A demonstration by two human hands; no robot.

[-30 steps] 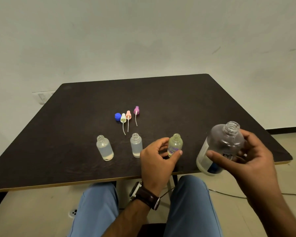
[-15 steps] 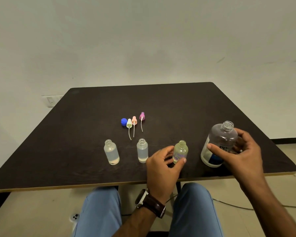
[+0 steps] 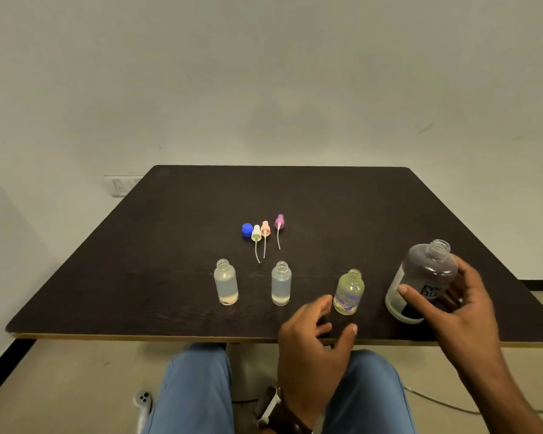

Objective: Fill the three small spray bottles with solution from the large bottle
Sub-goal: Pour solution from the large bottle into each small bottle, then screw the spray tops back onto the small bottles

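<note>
- The person is sitting at a dark tabletop [image 3: 176, 277], blue-trousered knees showing under its near edge.
- The right hand [image 3: 452, 302] is wrapping its thumb and fingers around the large bottle [image 3: 422, 277], which is standing uncapped near the right front corner and leaning a little to the right. I cannot tell whether its base is fully flat on the surface.
- The left hand [image 3: 314, 343] is hovering at the front edge with fingers loosely spread and holding nothing; the index fingertip is sitting just beside the yellowish small bottle [image 3: 348, 292] without clearly touching it.
- That yellowish bottle is standing upright and open between the left hand and the large bottle, with purple markings low on its side.
- The middle small bottle [image 3: 281, 283] is standing upright and open to its left, with a pale layer at the bottom.
- The left small bottle [image 3: 225, 281] is standing upright and open further left, also with a pale layer at the bottom.
- Behind the row, near the middle of the tabletop, a blue cap [image 3: 247, 230] is lying beside three spray tops: a white spray top [image 3: 256, 233], a peach spray top [image 3: 265, 228] and a purple spray top [image 3: 279, 221], their thin tubes pointing toward the person.
- A dark-strapped watch [image 3: 276, 411] is sitting on the left wrist.
</note>
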